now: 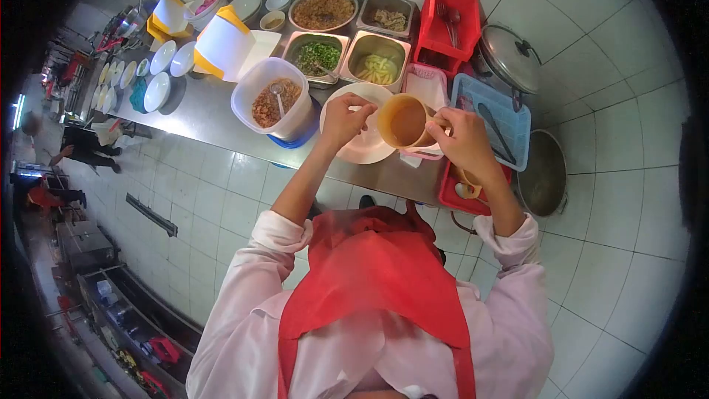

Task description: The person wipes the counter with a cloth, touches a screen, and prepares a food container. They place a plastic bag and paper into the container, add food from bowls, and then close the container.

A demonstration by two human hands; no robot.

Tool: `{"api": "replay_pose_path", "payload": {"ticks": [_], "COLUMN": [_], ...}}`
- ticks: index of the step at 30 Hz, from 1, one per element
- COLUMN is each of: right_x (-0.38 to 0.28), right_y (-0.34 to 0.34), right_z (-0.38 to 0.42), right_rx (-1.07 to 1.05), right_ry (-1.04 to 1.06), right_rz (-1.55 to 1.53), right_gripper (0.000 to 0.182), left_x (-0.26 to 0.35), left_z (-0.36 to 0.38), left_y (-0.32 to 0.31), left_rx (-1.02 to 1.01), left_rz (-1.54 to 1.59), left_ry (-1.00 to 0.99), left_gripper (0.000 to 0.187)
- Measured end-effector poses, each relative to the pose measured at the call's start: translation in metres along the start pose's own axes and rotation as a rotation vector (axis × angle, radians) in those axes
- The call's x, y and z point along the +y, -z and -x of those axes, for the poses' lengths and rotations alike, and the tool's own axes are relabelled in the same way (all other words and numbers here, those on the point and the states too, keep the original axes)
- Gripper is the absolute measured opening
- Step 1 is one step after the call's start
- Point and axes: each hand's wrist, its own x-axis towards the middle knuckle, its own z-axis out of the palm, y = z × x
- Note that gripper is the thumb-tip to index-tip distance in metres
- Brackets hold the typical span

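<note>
A yellowish plastic mug (385,120) with a brownish inside is tilted toward me, held at its right side by my right hand (461,137), fingers closed on it. My left hand (346,122) hovers over the left part of a large white plate (362,152), thumb and fingertips drawn together in a pinch; I cannot tell what is in them. The mug overlaps the plate's right edge in this view. Left of the plate stands a white tub (247,103) of brown crumbly food with a spoon (279,100) in it.
Behind the plate are steel pans of chopped greens (317,57), pale slices (377,69) and brown food (323,10). A red cutlery bin (452,11), blue tray (523,129) and lidded pot (509,59) stand right. White bowls (156,91) line the far left.
</note>
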Motion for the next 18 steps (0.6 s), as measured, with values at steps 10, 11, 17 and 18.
{"api": "replay_pose_path", "payload": {"ticks": [10, 11, 17, 18], "right_x": [0.001, 0.001, -0.005, -0.005], "right_y": [0.007, 0.008, 0.014, 0.014], "right_z": [-0.012, -0.013, -0.021, -0.023], "right_rx": [-0.027, -0.026, -0.039, -0.045], "right_ry": [-0.003, -0.006, 0.042, 0.037], "right_rz": [0.153, 0.153, 0.177, 0.198], "right_gripper": [0.023, 0.023, 0.022, 0.024], "left_x": [0.001, 0.0, -0.002, -0.003], "left_z": [-0.01, -0.011, -0.015, -0.016], "left_y": [-0.007, -0.007, -0.011, -0.011], "left_rx": [-0.072, -0.074, -0.074, -0.075], "left_rz": [-0.005, 0.006, 0.036, 0.036], "left_ry": [0.11, 0.129, 0.114, 0.112], "left_gripper": [0.02, 0.021, 0.02, 0.02]}}
